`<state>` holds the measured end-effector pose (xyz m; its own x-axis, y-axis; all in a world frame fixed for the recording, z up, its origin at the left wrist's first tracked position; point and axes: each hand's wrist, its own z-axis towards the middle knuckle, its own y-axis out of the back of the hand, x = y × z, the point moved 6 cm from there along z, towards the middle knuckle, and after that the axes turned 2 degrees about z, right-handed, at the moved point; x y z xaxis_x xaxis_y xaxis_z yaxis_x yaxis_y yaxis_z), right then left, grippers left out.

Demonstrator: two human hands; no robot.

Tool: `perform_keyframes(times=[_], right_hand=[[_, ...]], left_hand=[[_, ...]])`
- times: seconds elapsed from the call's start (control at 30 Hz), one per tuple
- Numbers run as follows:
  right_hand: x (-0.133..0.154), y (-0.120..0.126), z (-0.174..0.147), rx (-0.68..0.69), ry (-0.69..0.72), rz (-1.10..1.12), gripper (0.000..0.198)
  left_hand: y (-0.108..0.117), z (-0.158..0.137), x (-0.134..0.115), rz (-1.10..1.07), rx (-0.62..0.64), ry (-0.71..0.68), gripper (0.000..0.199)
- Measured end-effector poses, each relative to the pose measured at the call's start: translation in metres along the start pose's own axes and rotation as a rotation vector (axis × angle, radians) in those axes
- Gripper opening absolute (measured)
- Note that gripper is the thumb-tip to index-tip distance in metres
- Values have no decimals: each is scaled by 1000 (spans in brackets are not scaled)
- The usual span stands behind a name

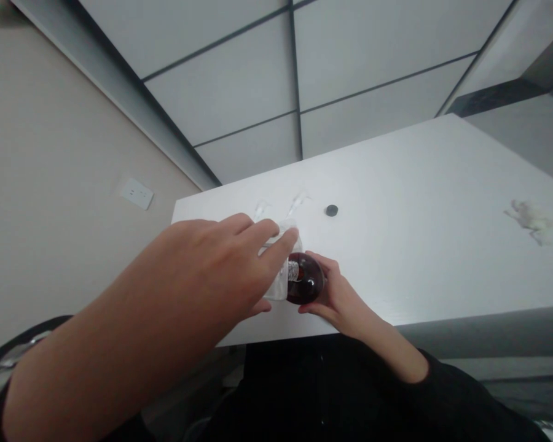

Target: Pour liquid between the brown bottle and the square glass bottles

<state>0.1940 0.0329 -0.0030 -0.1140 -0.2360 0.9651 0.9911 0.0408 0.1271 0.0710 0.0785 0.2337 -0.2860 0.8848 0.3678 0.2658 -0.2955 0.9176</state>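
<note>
My left hand point(244, 258) is wrapped around a clear, square-sided bottle point(280, 287), its fingers covering much of the upper side. Close against it, my right hand point(334, 298) grips a round, dark brown bottle point(309, 283) from the right. A ridged screw neck point(294, 271) shows where the two bottles meet; which bottle it belongs to I cannot tell. Both bottles are held above the near edge of the white table point(396, 245). Beyond my left hand lie two clear pump tops point(299, 201), faint against the white surface.
A small dark round disc point(332, 210) sits on the table past the bottles. Toward the right lies a blurred, pale crumpled thing point(529, 220). A wall with a socket point(138, 193) borders the left side, and panelled sliding doors point(239, 80) stand behind the table.
</note>
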Motion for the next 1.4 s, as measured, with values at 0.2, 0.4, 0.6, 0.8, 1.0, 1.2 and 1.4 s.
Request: perform_keyframes(times=[0.2,0.4,0.6,0.8,1.0,1.2,1.4], right_hand=[[1,1,0,0,15,-4,92],[-3,0,-1,0,-11,5,94],[-2,0,-1,7,-7,14,94],[1,0,0,6,-19,7,94],[3,1,0,4,17,-1,91],[1,1,-1,-6,27,4,89],[5,1,2,1,-1,12,90]], left_hand=[[0,-2,1,-113,-25,63,45],[-1,-2,3,-174,-22,107,44],[0,-1,2,-170,-15,98,43],[1,4,0,-111,3,30,42],[1,7,3,-90,48,49,38],[1,8,1,-50,67,41,31],[3,9,2,-81,42,41,27]])
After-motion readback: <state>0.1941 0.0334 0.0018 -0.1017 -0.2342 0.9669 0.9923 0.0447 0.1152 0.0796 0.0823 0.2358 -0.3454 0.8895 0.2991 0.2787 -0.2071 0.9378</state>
